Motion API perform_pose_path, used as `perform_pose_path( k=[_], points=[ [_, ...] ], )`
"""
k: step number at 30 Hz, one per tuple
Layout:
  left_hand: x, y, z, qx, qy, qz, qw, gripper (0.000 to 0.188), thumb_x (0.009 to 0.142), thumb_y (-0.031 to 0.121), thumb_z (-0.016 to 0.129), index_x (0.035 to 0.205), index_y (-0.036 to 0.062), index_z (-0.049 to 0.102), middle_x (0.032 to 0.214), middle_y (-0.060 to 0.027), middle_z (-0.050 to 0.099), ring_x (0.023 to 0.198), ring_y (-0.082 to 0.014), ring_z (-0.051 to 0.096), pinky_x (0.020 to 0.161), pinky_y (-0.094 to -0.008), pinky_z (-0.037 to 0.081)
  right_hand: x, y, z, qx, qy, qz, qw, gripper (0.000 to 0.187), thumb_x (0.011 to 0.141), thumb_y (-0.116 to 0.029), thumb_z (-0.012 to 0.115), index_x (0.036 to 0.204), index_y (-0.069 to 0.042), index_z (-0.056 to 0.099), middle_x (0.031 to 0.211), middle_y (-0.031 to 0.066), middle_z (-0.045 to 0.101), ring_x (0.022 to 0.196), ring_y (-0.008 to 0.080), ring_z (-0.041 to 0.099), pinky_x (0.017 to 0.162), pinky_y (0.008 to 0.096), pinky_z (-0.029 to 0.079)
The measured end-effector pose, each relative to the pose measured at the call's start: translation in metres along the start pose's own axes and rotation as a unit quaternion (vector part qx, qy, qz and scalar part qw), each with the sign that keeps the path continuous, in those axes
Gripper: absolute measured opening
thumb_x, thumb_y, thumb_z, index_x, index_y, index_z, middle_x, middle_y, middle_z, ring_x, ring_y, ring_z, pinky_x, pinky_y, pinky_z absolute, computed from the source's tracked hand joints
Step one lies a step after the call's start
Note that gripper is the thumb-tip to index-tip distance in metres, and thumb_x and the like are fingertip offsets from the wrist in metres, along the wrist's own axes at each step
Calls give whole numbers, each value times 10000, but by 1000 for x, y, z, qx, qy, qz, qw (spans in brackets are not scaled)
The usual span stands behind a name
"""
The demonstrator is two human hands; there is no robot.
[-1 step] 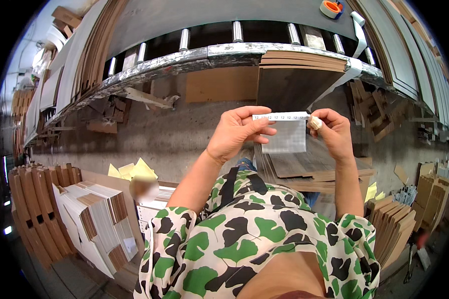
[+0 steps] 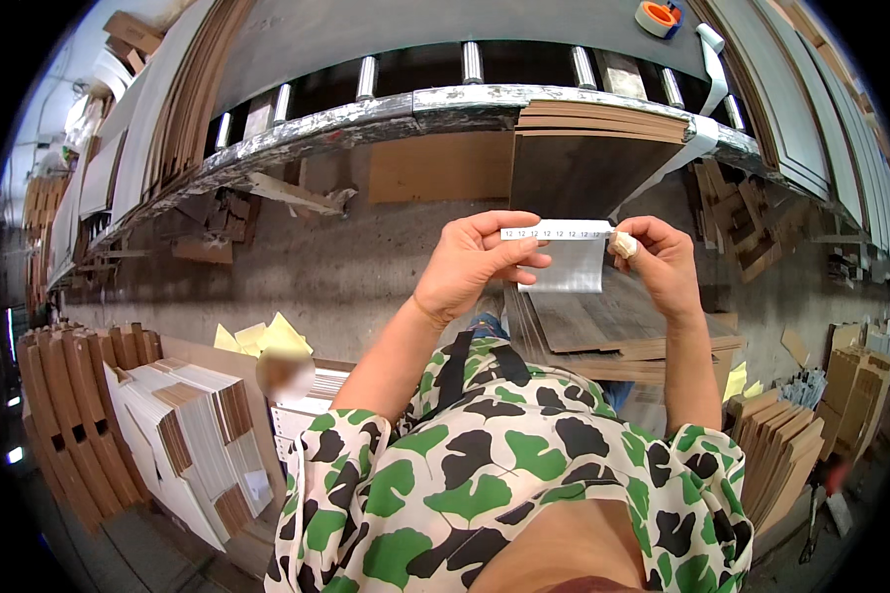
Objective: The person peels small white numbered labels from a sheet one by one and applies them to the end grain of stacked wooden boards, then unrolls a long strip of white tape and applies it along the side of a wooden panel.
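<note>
Stretched between my hands is a white sheet of small printed stickers (image 2: 569, 234), its top edge folded to show one row. The rest of the sheet hangs below that row. My left hand (image 2: 475, 262) pinches the left end between thumb and fingers, the lower fingers curled behind. At the right end, my right hand (image 2: 663, 262) grips the corner; a pale wrapping (image 2: 624, 244) covers its thumb tip. Under the sheet, a stack of dark-faced boards (image 2: 603, 326) leans near my legs. Another dark board stack (image 2: 588, 173) stands beyond the sheet.
A roller bench (image 2: 366, 114) with a worn edge crosses ahead, bearing a dark board (image 2: 366, 35). An orange tape roll (image 2: 655, 18) lies on it, and a white strip (image 2: 697, 138) hangs over its edge. Stacked white-edged panels (image 2: 193, 435) stand at left, brown boards (image 2: 776, 450) at right.
The hanging part of the sticker sheet has swung, and its lower edge sits slightly higher. Both hands have hardly moved and keep their hold.
</note>
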State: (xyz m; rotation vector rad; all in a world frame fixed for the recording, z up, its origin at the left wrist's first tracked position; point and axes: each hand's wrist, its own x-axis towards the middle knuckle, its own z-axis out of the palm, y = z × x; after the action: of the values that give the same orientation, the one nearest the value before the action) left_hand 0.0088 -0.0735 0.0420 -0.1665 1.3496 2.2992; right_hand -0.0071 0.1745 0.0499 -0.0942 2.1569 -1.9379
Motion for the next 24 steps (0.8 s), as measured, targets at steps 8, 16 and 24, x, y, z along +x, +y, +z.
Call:
perform_pose_path(
  k=[8,16,24],
  points=[
    [12,-29,7,81,-21,14,996,338,876,-10,550,1212,-33,524,1007,-101,642,853,-140,642,708,-258,558,8,-25,40,-361,-54,-330,870,246,670,-26,650,912,-36,608,899,90,600,864,267,576,706,356,498],
    [16,-28,10,92,-59,-9,994,358,845,-70,484,1197,-29,537,973,-27,628,865,-96,603,781,-262,527,21,-3,49,-434,-135,-360,815,138,659,-96,614,786,-53,583,784,72,565,800,235,555,661,323,503],
    [29,-38,-3,-39,-52,-127,990,334,850,-28,442,1168,-49,544,1041,-89,621,910,-148,620,851,-301,507,18,25,58,-518,-86,-388,757,123,614,-107,601,722,-57,570,732,59,532,767,206,541,589,272,505]
  ],
)
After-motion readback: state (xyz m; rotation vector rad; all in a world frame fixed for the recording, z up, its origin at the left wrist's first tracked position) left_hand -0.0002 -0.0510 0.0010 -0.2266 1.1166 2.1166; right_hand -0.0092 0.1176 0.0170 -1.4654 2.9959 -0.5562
